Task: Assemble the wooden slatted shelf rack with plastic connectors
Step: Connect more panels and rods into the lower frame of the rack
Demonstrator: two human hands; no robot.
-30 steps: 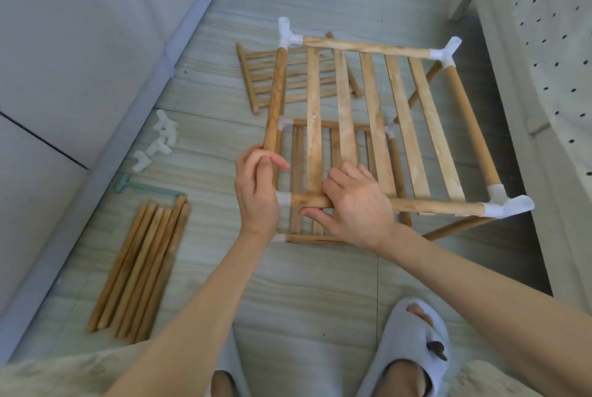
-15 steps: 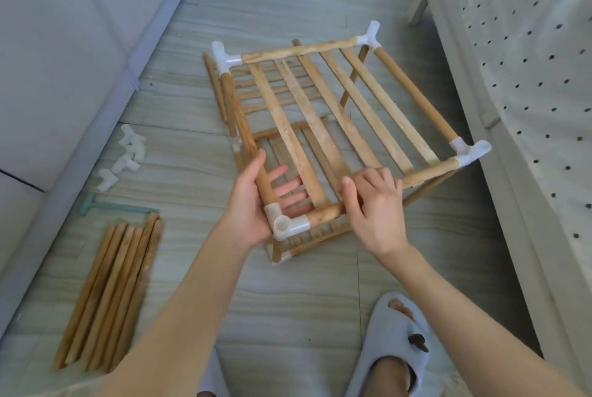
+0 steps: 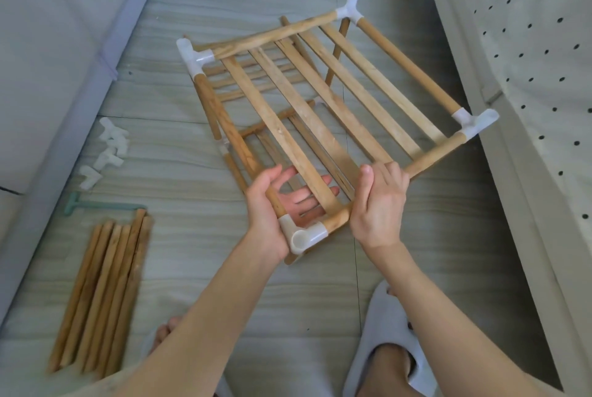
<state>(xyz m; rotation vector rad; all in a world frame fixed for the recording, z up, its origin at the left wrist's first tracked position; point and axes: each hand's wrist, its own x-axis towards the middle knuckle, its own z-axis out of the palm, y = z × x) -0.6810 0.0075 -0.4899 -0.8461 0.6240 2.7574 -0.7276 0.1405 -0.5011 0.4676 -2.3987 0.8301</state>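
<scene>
A wooden slatted shelf panel (image 3: pixel 323 108) with white plastic corner connectors is held tilted above the floor. My left hand (image 3: pixel 272 207) cups its near left rail from underneath beside the near corner connector (image 3: pixel 302 236), fingers straight and showing between the slats. My right hand (image 3: pixel 379 204) grips the near front rail, fingers curled over it. Further corner connectors sit at the far left (image 3: pixel 192 55), far right (image 3: pixel 350 10) and right (image 3: pixel 474 122). A lower shelf (image 3: pixel 256 137) stands under the panel, joined by legs.
Several loose wooden rods (image 3: pixel 102 294) lie on the floor at the left. Loose white connectors (image 3: pixel 109 148) and a green tool (image 3: pixel 96 206) lie near the grey wall base. Another slatted panel (image 3: pixel 250 76) lies behind. A dotted bed cover (image 3: pixel 528 76) borders the right. Slippered feet (image 3: pixel 390 351) are below.
The panel has swung clockwise and tilted, so its near left corner now points at me. My left hand has slid under the rail with open fingers. My right hand stays on the front rail.
</scene>
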